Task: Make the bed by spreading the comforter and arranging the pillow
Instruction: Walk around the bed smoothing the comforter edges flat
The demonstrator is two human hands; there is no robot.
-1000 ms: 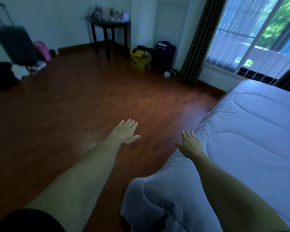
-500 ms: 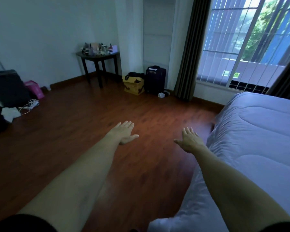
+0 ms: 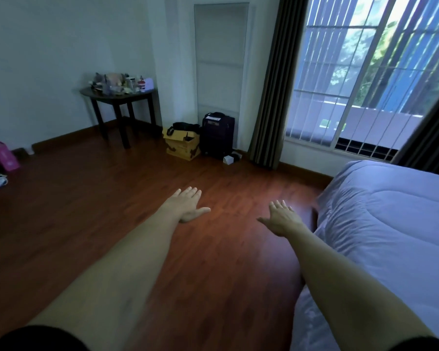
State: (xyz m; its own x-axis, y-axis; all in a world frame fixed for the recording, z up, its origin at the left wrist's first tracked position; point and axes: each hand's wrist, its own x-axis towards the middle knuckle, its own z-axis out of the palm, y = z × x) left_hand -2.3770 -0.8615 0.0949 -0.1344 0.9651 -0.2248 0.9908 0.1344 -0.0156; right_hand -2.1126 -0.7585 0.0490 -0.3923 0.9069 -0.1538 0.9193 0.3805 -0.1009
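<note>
Pale lavender-blue quilted comforter (image 3: pixel 390 224) spread across the bed at the right side of the view, reaching from the lower right corner back toward the window. Top surface mostly flat and smooth, marked by long curved stitch lines, with soft wrinkles gathered along the left edge. Left edge draped down over the side of the bed toward the wooden floor, hanging loosely in small folds.

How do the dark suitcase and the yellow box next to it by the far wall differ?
The dark suitcase stands upright and taller; the yellow box sits lower and squatter. The suitcase is closed with a pale tag on top, while the box has open flaps and a black bag on it. Both rest on the wooden floor, side by side.
</note>
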